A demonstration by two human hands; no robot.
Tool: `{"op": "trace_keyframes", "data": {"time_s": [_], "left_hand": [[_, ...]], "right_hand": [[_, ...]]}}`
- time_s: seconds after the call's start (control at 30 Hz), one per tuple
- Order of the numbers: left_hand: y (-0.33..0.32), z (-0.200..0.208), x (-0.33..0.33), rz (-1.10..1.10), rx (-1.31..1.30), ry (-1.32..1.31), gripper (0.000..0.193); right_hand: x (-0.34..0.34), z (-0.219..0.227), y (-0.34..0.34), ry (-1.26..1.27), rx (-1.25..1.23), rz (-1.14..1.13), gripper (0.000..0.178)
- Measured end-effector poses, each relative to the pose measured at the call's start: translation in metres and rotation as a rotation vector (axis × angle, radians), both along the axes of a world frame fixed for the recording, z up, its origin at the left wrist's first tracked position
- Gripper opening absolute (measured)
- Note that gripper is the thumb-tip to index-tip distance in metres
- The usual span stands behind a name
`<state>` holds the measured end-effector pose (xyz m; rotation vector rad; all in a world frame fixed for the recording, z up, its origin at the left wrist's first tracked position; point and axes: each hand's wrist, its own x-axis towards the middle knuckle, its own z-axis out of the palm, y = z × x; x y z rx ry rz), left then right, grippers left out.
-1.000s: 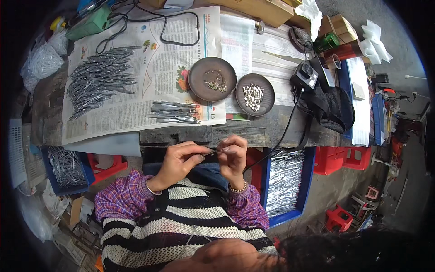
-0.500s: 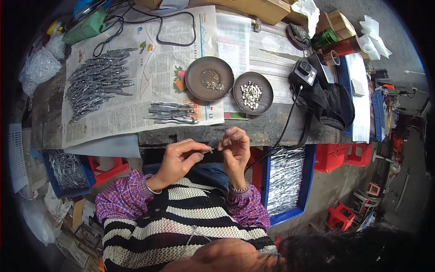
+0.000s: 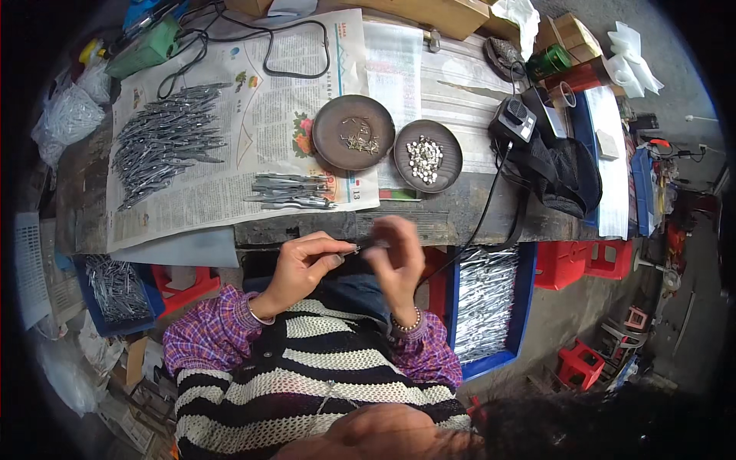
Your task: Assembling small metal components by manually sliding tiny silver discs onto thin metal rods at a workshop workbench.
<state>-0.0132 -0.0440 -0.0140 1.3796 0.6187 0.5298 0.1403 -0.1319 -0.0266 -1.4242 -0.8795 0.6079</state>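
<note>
Just in front of the table's near edge, my left hand [image 3: 300, 268] pinches a small metal part [image 3: 355, 249] between thumb and fingertips. Most of that part is hidden by the fingers. Beside it is my right hand [image 3: 399, 264], its fingers smeared by motion, so whether they hold anything does not show. Beyond the hands lies a short row of slim grey metal pieces [image 3: 291, 190] on newspaper [image 3: 261, 100]. One round brown dish [image 3: 330, 146] carries small thin pins, and a second dish [image 3: 452, 157] holds small silvery round bits.
A large heap of slim metal pieces [image 3: 172, 130] covers the newspaper's left. Blue bins [image 3: 529, 307] of metal pieces stand below the table at both sides. A black cable [image 3: 494, 184] runs over the front edge from a black device [image 3: 515, 119]. Red stools [image 3: 556, 264] stand at right.
My right hand has moved and its fingers are now blurred beside the left fingertips. The left hand keeps its pinch in nearly the same place.
</note>
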Motion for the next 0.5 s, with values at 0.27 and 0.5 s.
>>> {"op": "trace_keyframes", "data": {"time_s": [0.27,0.5], "left_hand": [[0.001,-0.002,-0.001,-0.023,0.004,0.025,0.019],[0.001,0.001,-0.001,-0.017,-0.060,0.037,0.021]], "right_hand": [[0.007,0.000,-0.006,0.142,-0.051,0.003,0.014],[0.007,-0.005,-0.007,0.247,0.071,0.080,0.025]]}}
